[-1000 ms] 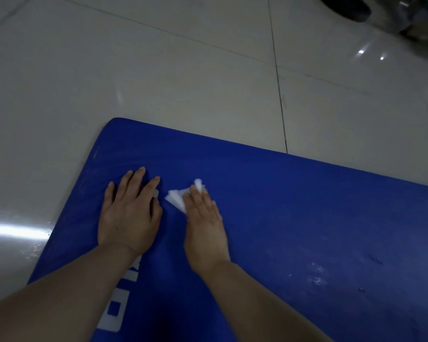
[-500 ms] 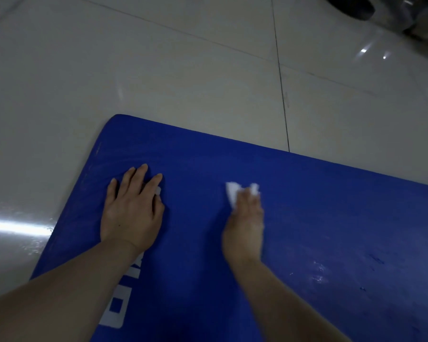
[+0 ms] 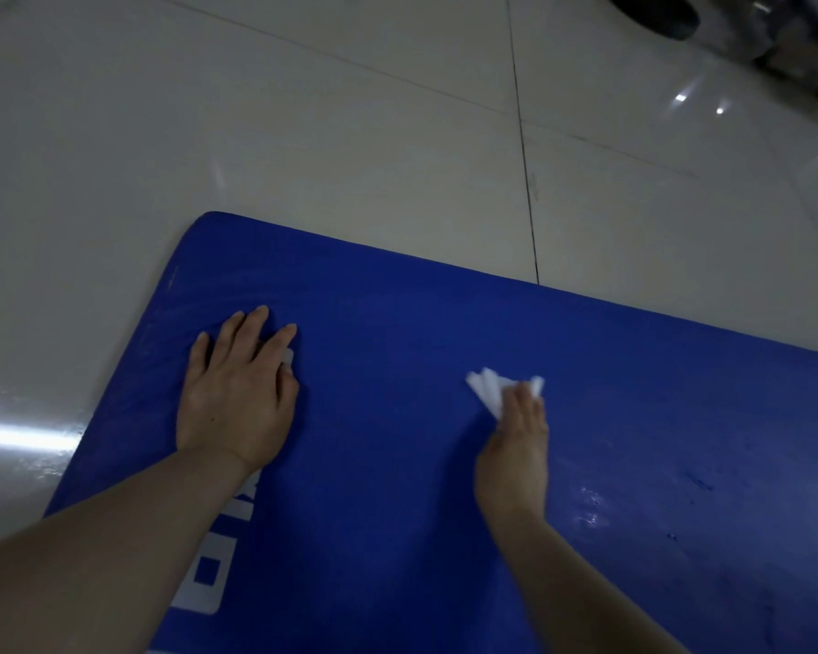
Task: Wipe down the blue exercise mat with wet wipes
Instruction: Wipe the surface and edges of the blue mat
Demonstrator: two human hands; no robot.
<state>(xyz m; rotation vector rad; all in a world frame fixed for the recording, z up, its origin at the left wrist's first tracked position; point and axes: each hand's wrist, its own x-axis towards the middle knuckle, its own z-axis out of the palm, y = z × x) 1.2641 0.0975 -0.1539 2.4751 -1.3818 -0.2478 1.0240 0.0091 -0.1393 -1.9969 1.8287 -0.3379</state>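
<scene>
Mat (image 3: 397,332) lay flat on the floor (image 3: 303,134), blue, smooth foam with a rounded far-left corner; its right and near parts ran out of frame. White printed lettering (image 3: 209,587) near the left edge was half covered by the left forearm and unreadable. Faint wet sheen showed toward the mat's right side. Floor was glossy pale tile with dark grout lines; dark blurred objects (image 3: 728,21) at the far right could not be made out. Left hand (image 3: 237,394) lay released, palm down, fingers straight and slightly spread, pressing the mat near its left edge. Right hand (image 3: 515,441) pressed a crumpled white wipe (image 3: 487,387) onto the mat's middle; its fingers were blurred, the grasp could not be told.
</scene>
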